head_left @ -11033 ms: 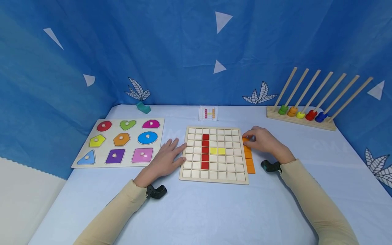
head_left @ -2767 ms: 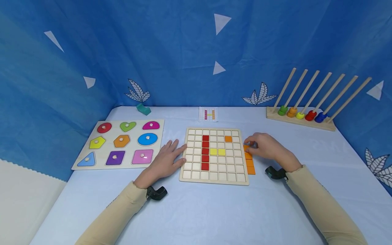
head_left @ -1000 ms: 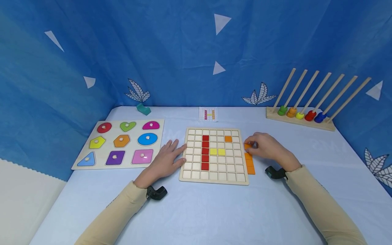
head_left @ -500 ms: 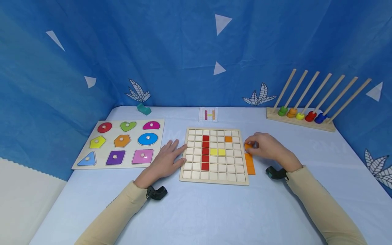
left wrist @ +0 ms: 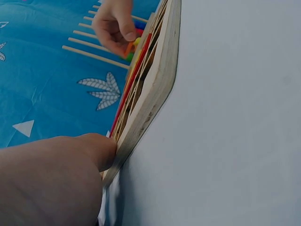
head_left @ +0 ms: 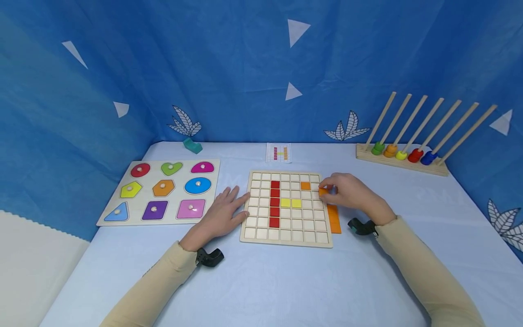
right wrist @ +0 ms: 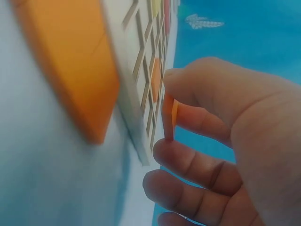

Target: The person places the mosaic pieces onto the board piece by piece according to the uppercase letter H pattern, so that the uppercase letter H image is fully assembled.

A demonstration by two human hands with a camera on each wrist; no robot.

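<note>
My right hand point(head_left: 345, 193) pinches an orange square tile point(right wrist: 169, 115) between thumb and fingers, raised over the right edge of the wooden grid board point(head_left: 286, 234). The board carries a column of red tiles point(head_left: 274, 203), two yellow tiles point(head_left: 290, 203) side by side and one orange tile point(head_left: 305, 185) at the upper right. Loose orange tiles point(head_left: 334, 219) lie in a strip along the board's right side. My left hand point(head_left: 220, 213) lies flat with fingers spread, fingertips touching the board's left edge. In the left wrist view, its thumb point(left wrist: 101, 150) rests against that edge.
A knobbed shape puzzle point(head_left: 135, 181) lies left of my left hand. Behind the board is a small printed pattern card point(head_left: 278, 153). A teal block point(head_left: 192, 145) sits at the back left. A pegged bead stand point(head_left: 402, 159) stands at the back right.
An orange tile came onto the board's upper right earlier. Since half a second ago, my right hand has lifted another orange tile from the strip and moved left to the board's edge.
</note>
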